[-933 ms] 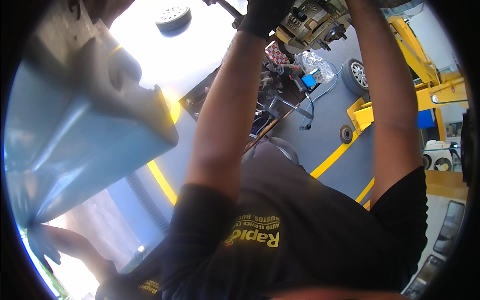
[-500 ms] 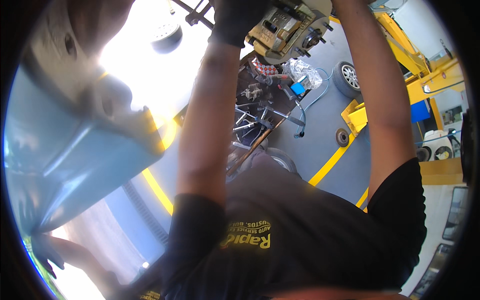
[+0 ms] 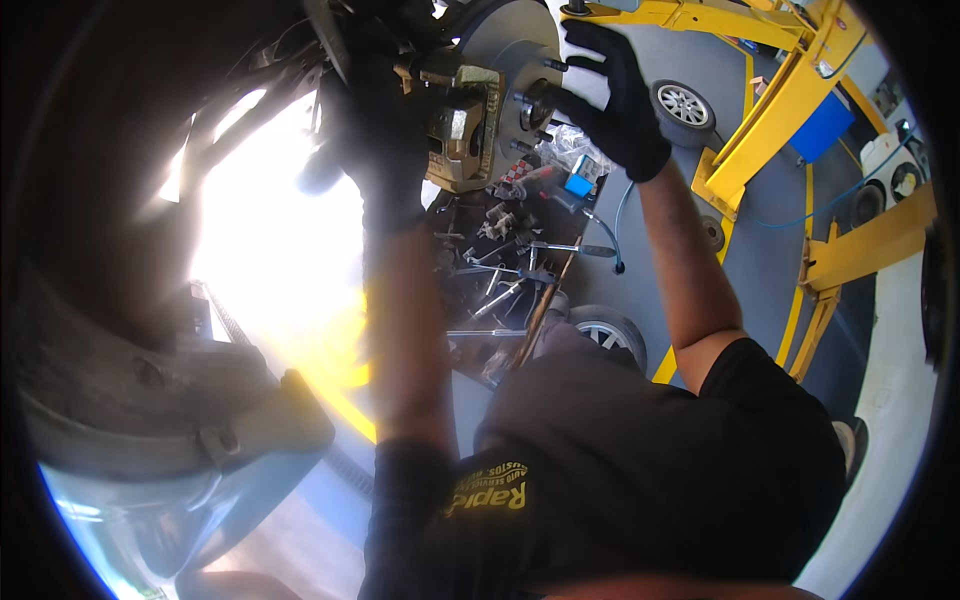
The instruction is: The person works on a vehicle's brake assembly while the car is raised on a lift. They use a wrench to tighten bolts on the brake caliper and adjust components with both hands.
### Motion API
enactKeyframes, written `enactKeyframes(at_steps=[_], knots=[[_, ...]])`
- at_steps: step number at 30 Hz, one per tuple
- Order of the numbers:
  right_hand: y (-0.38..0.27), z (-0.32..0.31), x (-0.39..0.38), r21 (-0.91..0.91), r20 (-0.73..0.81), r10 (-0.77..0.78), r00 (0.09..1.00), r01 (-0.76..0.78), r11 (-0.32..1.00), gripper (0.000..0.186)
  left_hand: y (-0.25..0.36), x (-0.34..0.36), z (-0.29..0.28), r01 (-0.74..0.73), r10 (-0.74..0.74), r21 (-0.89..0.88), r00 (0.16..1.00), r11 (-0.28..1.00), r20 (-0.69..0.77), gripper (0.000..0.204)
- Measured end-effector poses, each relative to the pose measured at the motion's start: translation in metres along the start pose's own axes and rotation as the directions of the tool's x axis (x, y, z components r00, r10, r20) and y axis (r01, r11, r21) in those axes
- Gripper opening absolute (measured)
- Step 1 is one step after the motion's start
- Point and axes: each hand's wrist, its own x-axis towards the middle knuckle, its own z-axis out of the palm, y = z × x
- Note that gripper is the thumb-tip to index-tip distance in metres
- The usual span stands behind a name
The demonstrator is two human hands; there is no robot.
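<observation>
I saw the right hand (image 3: 618, 105) spread wide beside the brake disc (image 3: 515, 45), the left hand (image 3: 380, 145) near the caliper (image 3: 465, 135) at the disc's edge, its grip impossible to tell, while tools (image 3: 570, 248) lay below, presumably for easy reach.

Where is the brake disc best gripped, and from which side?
I would grip the disc by its upper rim, right hand coming from the right: that edge looks bare, while the caliper covers the lower left and studs stick out around the centre.
</observation>
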Motion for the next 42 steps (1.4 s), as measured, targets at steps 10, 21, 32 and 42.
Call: enactKeyframes(at_steps=[10,21,32,42], knots=[[0.029,0.038,-0.057,-0.256,0.069,0.001,0.998,0.017,0.967,0.096,-0.025,0.001,-0.008,-0.417,0.463,0.704,0.875,0.575,0.140,0.050],[0.027,0.027,-0.054,-0.279,0.167,0.096,0.981,-0.046,0.959,0.106,-0.025,-0.001,-0.002,0.029,-0.039,0.412,0.999,0.911,0.015,0.034],[0.038,0.010,-0.010,-0.388,0.366,-0.258,0.894,0.398,0.831,0.104,-0.020,-0.004,-0.005,-0.022,0.024,-0.036,0.999,0.999,0.042,0.014],[0.054,0.022,-0.011,-0.342,0.332,-0.279,0.901,0.391,0.855,0.101,-0.011,-0.001,0.004,0.143,-0.101,-0.451,0.988,0.881,0.115,0.010]])
